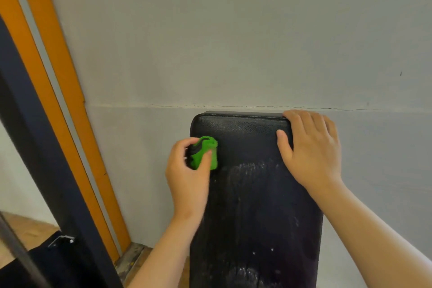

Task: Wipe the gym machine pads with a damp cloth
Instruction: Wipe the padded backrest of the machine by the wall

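A long black padded bench back (252, 206) runs from the bottom edge up to the grey wall, with wet streaks shining on its middle. My left hand (187, 177) holds a bunched green cloth (205, 152) and presses it against the pad's upper left edge. My right hand (311, 147) lies on the pad's top right corner, fingers curled over the far edge and thumb on the face.
A grey wall (233, 42) with a thin horizontal crack stands just behind the pad. To the left an orange door frame (70, 112) and a dark blue machine post (35, 135) slant upward. Wooden floor (28, 229) and a metal bracket (60, 239) show at bottom left.
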### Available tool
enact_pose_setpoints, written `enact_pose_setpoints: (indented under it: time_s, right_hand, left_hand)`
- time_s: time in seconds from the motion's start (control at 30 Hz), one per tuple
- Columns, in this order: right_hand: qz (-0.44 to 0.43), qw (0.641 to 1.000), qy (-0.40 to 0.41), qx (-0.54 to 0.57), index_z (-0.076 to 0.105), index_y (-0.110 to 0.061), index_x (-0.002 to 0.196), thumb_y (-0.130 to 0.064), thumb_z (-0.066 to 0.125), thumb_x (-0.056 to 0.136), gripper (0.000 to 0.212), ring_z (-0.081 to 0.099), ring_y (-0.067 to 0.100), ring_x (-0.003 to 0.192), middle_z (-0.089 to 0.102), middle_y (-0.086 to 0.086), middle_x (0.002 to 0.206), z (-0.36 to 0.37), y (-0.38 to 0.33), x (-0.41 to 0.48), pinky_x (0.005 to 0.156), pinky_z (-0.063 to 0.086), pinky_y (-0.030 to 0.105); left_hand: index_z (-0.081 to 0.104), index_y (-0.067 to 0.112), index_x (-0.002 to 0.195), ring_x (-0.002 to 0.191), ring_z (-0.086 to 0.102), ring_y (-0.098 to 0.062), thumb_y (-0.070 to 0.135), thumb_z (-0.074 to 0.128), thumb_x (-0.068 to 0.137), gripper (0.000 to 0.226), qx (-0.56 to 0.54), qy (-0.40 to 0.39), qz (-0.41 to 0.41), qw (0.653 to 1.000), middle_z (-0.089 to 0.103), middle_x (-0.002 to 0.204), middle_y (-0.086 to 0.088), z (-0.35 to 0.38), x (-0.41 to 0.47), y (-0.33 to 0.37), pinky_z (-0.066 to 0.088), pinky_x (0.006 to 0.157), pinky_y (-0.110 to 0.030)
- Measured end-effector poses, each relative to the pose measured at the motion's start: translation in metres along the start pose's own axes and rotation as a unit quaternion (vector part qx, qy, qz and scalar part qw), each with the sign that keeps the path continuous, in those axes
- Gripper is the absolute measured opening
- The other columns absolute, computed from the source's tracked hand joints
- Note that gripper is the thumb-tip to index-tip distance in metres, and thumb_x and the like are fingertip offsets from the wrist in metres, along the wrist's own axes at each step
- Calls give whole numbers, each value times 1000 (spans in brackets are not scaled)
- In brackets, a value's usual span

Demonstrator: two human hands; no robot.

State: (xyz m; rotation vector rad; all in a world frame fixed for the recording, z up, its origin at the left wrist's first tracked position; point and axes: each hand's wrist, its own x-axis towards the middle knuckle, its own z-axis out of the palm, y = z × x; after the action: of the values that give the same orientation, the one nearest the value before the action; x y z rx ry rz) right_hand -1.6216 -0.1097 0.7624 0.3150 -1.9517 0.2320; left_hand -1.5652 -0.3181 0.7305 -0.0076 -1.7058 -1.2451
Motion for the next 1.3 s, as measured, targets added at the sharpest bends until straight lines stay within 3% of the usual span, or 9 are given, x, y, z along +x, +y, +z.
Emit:
enact_pose_setpoints:
  time_s: [0.17,0.33,0.6,0.77,1.0,1.3]
  right_hand:
    - [0,1000,3,2,60,-8,113,-35,40,93,39,55,29,99,64,7,106,1,0,0,97,32,38]
    - [5,1000,2,0,59,-8,114,-35,40,93,40,54,29,99,64,8,107,0,1,-1,97,31,38]
    - [6,1000,-3,5,58,-8,116,-36,38,93,42,53,29,102,63,9,109,0,1,-1,98,32,39]
    - [5,1000,5,6,59,-7,115,-36,39,93,41,52,28,103,64,9,109,0,1,-1,98,32,39]
    - [5,1000,-2,4,58,-8,116,-36,39,93,41,52,29,103,63,10,110,0,1,-2,98,31,40]
    - [10,1000,8,3,58,-8,116,-35,39,93,40,52,29,101,63,8,109,2,1,-2,98,31,39]
  left_hand:
    - [58,25,109,94,56,7,16,68,87,25,0,54,-61,997,59,101,19,-15,16,-17,51,84,-19]
    - [55,24,115,98,54,11,14,64,91,27,-15,11,-63,998,58,106,18,-8,2,-14,42,78,-3]
    - [55,21,114,96,56,7,12,62,92,25,-6,-59,-82,995,60,105,12,-31,-7,-37,46,77,-6]
    - [53,21,114,98,57,-7,14,56,95,20,-3,-76,-137,988,59,104,7,-35,-1,-46,51,76,-13]
    - [55,18,110,87,55,14,13,60,94,18,7,-58,-35,998,58,98,14,-14,47,-8,45,72,-5]
    - [50,31,112,99,56,3,13,58,94,26,-21,-113,-75,991,57,109,10,-30,-8,-39,47,81,-10]
